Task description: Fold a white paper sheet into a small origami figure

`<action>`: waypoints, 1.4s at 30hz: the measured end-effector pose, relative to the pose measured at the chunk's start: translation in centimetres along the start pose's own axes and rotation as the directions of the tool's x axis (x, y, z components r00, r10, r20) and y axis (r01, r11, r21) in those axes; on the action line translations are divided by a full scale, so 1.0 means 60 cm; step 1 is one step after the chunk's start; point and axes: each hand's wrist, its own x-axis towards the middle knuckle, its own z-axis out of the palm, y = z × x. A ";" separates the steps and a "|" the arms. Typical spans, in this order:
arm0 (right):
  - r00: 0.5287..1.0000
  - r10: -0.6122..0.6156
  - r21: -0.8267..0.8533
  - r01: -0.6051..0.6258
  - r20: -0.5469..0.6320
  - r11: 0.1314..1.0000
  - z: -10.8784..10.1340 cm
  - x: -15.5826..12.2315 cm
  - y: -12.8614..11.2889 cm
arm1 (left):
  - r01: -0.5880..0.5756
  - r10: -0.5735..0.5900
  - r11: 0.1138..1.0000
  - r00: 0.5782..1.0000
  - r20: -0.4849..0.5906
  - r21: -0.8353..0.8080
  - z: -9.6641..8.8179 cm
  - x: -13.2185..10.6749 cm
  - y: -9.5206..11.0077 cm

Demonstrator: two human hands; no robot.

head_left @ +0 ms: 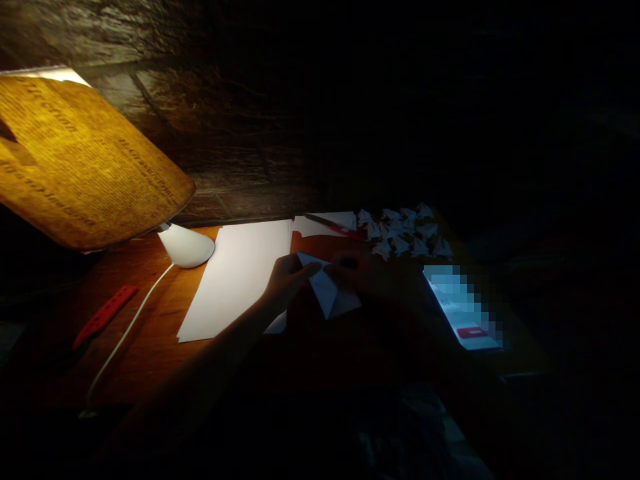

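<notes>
A folded piece of white paper [330, 293] is held up between my two hands above the wooden table. My left hand [287, 277] pinches its upper left edge with the thumb on top. On the other side my right hand [355, 267] grips the upper right edge; it lies in deep shadow and its fingers show only faintly. Creases divide the paper into triangular faces, with one point facing down toward me. Just left of it, partly behind my left forearm, lies a stack of white paper sheets [240, 273].
A lit lamp with a printed shade [90, 160] and white base [187, 247] stands left, its cord [130, 327] running forward. A red strip-shaped object [105, 317] lies nearby. Red-handled scissors [345, 231], several folded paper pieces [400, 232] and a glowing phone [467, 313] occupy the back and right.
</notes>
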 end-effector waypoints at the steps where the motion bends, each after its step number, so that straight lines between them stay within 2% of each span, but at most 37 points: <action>1: 1.000 -0.004 0.008 0.004 0.003 1.000 0.001 0.000 0.000 | -0.012 0.012 1.000 1.000 -0.009 0.005 0.000 0.000 0.000; 4: 1.000 -0.010 0.038 0.010 0.013 0.999 0.004 0.002 0.001 | -0.041 0.041 0.999 0.999 -0.019 0.025 0.001 -0.001 0.004; 9: 0.999 -0.026 0.069 0.023 0.040 0.997 0.011 -0.001 -0.004 | -0.026 0.027 0.999 1.000 -0.005 0.038 0.002 -0.002 0.005; 15: 0.999 0.045 0.058 -0.045 0.001 0.997 0.014 -0.003 -0.003 | -0.048 0.046 0.998 0.997 -0.064 -0.039 0.003 -0.001 0.001; 21: 0.999 0.018 0.099 -0.021 0.039 0.995 0.016 -0.001 0.004 | -0.092 0.094 0.995 0.995 -0.044 0.032 -0.001 -0.003 0.007; 25: 0.998 0.064 0.144 -0.067 0.025 0.987 0.020 -0.003 0.000 | -0.094 0.095 0.993 0.995 -0.012 0.070 0.000 -0.004 0.008; 29: 0.996 0.087 0.171 -0.088 0.014 0.981 0.021 -0.006 -0.006 | -0.107 0.106 0.994 0.993 -0.056 -0.013 0.001 -0.004 0.005; 36: 0.996 0.067 0.189 -0.077 0.060 0.979 0.021 -0.006 -0.008 | -0.117 0.114 0.991 0.992 -0.053 -0.062 0.002 -0.005 0.006; 42: 0.998 0.060 0.196 -0.063 0.021 0.979 0.018 -0.008 -0.012 | -0.073 0.072 0.997 0.997 0.042 0.036 0.003 -0.006 0.007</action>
